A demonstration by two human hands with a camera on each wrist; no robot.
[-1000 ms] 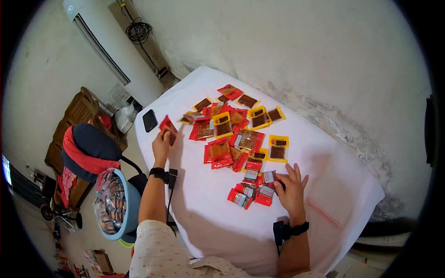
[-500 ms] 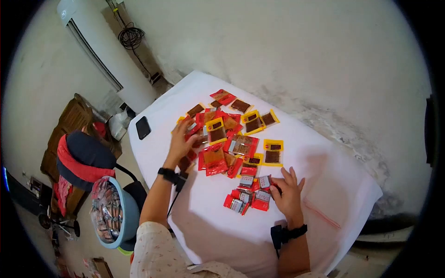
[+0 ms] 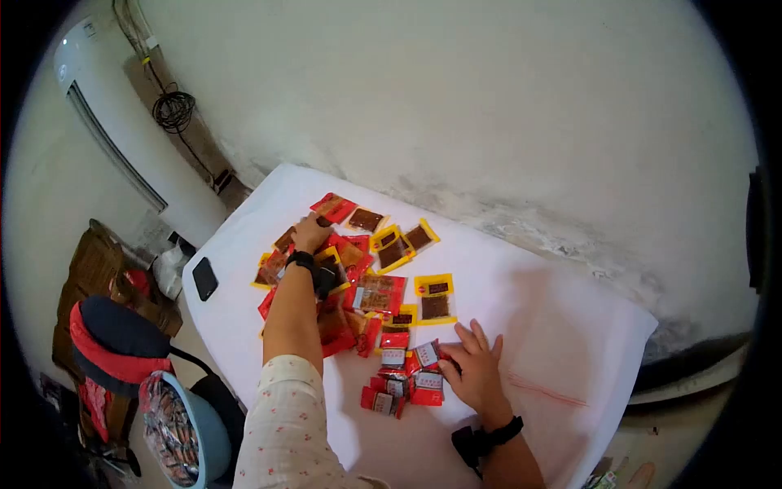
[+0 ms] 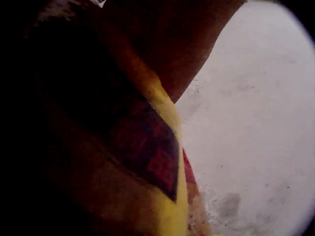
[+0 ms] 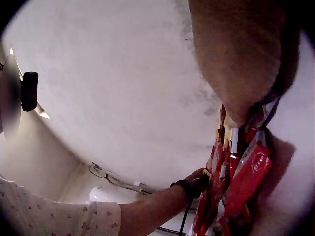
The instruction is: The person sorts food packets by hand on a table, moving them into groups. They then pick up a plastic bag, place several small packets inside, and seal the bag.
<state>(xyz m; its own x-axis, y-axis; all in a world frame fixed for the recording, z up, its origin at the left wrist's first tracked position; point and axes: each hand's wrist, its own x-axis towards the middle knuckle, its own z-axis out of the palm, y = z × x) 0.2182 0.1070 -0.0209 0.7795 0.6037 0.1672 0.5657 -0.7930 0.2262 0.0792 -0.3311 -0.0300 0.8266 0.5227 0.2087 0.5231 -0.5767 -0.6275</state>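
Note:
At the far left part of a pile of flat packets, my left hand is over a small brown packet; its fingertips are partly hidden, so a grip cannot be made out. A yellow-edged packet fills much of the dark left wrist view. Red packets and yellow-edged ones lie around, many overlapping. My right hand, fingers spread, rests beside the small red packets with pale labels, thumb and fingertips at the nearest one. The right wrist view shows this hand above red packets.
A black phone lies at the left edge of the white-covered table. Left of the table stand a blue tub of wrapped items and a dark seat with red trim. The wall runs along the far side.
My left hand let go of a red packet at the pile's left side and moved across to its far end. My right hand stays by the small packets. The head view has shifted.

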